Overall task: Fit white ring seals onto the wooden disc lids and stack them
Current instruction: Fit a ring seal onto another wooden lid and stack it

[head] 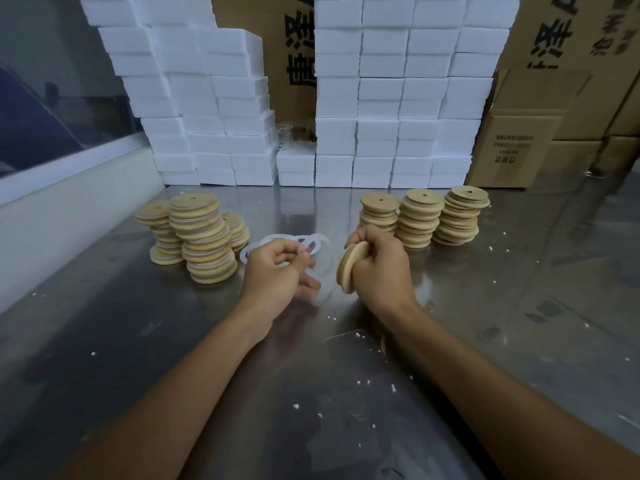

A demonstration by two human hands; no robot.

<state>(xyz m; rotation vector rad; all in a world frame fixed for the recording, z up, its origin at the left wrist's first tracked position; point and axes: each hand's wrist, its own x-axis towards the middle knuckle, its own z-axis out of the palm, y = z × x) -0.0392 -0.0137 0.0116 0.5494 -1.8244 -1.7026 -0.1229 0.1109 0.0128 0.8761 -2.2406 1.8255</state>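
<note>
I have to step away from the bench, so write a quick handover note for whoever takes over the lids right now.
Left hand: pinching a white ring seal above the loose rings on the steel table.
Right hand: grip around one wooden lid, held on edge.
Done, by the white edges: the leaning stacks on the left.
Left: seal the held lid, stack it, then work through the three bare stacks on the right.

You have bare steel tabletop (311,393) near you; leaning stacks of round wooden lids (204,237) crowd the left, three more stacks (420,220) the right, and white foam blocks (381,98) wall the back.
</note>
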